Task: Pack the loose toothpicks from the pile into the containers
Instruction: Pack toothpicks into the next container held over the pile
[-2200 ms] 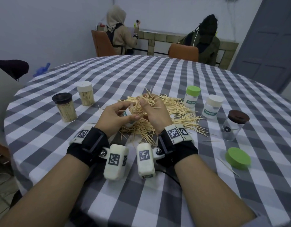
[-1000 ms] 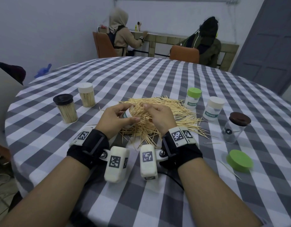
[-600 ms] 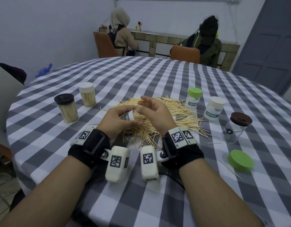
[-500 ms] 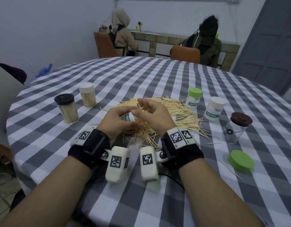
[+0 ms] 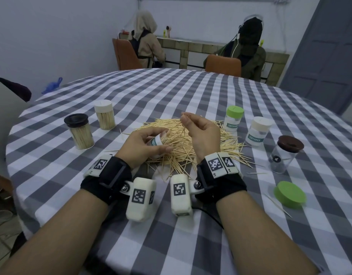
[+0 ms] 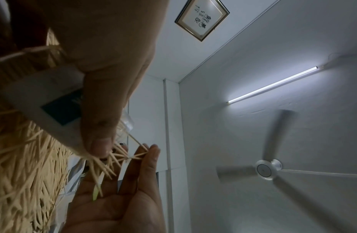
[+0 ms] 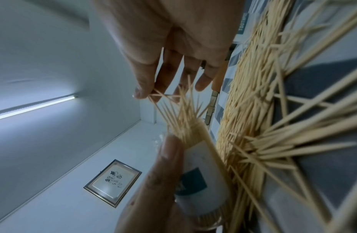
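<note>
A pile of loose toothpicks (image 5: 193, 141) lies mid-table on the checked cloth. My left hand (image 5: 163, 141) grips a small white container (image 5: 155, 143) with a teal label, tilted over the pile's near-left side. Several toothpicks (image 6: 113, 159) stick out of its mouth. My right hand (image 5: 183, 119) is raised above the pile, thumb and forefinger pinching the upper ends of a few toothpicks (image 7: 153, 96) that slant down toward the container (image 7: 201, 176). Its other fingers hang loosely spread.
At the left stand a black-lidded jar (image 5: 79, 131) and a white-lidded jar (image 5: 104, 114), both full of toothpicks. At the right are a green-lidded container (image 5: 233, 119), a white-lidded one (image 5: 259, 131), a brown-lidded clear jar (image 5: 284, 153) and a loose green lid (image 5: 289, 194).
My right hand has risen from the pile with a few toothpicks pinched, now higher above the container's mouth. The left hand still holds the container in the same place.
</note>
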